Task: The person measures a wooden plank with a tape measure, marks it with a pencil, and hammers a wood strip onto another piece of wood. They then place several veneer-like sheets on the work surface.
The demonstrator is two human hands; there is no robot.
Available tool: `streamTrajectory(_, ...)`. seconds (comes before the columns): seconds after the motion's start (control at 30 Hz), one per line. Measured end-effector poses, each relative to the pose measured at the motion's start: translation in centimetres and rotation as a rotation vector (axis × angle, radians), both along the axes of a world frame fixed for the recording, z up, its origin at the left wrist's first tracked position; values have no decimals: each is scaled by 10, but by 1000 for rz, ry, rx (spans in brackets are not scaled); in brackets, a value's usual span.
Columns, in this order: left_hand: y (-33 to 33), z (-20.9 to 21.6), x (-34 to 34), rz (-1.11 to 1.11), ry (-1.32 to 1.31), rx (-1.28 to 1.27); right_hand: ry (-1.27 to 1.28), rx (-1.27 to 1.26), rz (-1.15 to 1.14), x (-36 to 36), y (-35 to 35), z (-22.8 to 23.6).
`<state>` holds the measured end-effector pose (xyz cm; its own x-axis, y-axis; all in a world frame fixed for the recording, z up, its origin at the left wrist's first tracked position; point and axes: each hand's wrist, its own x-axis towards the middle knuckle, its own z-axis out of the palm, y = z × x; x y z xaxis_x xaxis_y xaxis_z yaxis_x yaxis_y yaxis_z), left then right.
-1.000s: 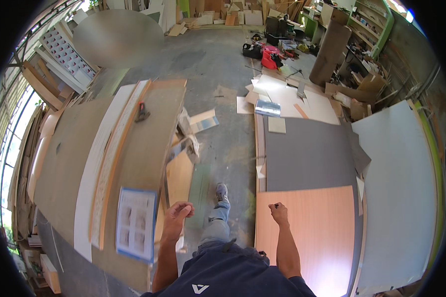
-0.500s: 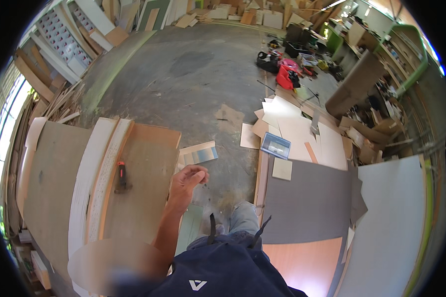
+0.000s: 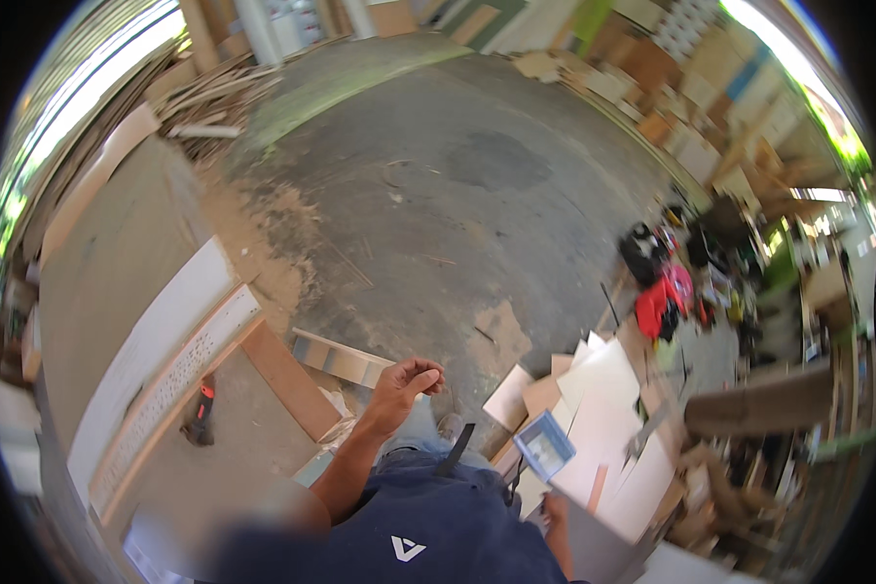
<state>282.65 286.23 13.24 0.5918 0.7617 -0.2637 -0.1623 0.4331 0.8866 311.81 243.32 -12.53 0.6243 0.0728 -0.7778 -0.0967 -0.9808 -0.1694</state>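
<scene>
My left hand [image 3: 405, 391] is raised in front of my body above the floor, its fingers curled in toward the thumb. Anything inside those fingers is hidden. Nearest below it is a narrow board [image 3: 336, 358] with grey and pale stripes. My right hand [image 3: 555, 511] hangs low at my right side, near the blue clear-topped box [image 3: 545, 445]; its fingers are too small and blurred to read. To the left, a red and black hand tool [image 3: 201, 414] rests on a large brown panel [image 3: 248, 443] beside a wood-edged strip.
Pale sheets [image 3: 603, 419] lie stacked at the right, with a metal tool [image 3: 644, 435] on them. Sawdust [image 3: 273, 238] covers part of the concrete floor [image 3: 399, 185]. A red bag [image 3: 657, 307] sits among tools at the far right. Scrap wood [image 3: 214, 97] is piled far left.
My view has swung to the left, so the floor and boards appear rotated. My left hand stays raised and curled. My right hand has come into view at the lower right.
</scene>
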Motion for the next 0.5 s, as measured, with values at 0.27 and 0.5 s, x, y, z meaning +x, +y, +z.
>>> streamTrajectory(0.27, 115, -8, 42, 393, -15, -34, -606, 496, 156, 342, 317, 62)
streamTrajectory(0.5, 268, -52, 98, 507, -33, -80, -552, 685, 597, 323, 607, 36)
